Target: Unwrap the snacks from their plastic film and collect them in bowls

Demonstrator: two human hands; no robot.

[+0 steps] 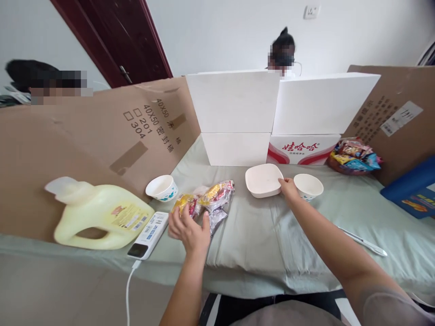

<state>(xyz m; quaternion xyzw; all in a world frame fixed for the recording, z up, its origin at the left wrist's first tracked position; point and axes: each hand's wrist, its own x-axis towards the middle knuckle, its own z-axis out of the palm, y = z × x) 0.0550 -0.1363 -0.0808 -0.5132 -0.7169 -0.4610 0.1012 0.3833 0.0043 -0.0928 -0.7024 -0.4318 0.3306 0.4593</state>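
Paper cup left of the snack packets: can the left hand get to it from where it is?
Probably yes: the left hand rests on the snack packets, and the paper cup stands just beyond with nothing between.

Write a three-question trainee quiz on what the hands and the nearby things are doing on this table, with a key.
1. True or false: the right hand touches the edge of the white square bowl.
2. Which thing lies directly left of the snack packets that the left hand rests on? A) a white power bank B) a pair of scissors C) a red mug
3. Fill in: two paper cups stand on the cloth; the one nearer the right hand is to the ____ of the square bowl.

Key
1. True.
2. A: the white power bank, beside the yellow detergent jug.
3. Right: that paper cup.
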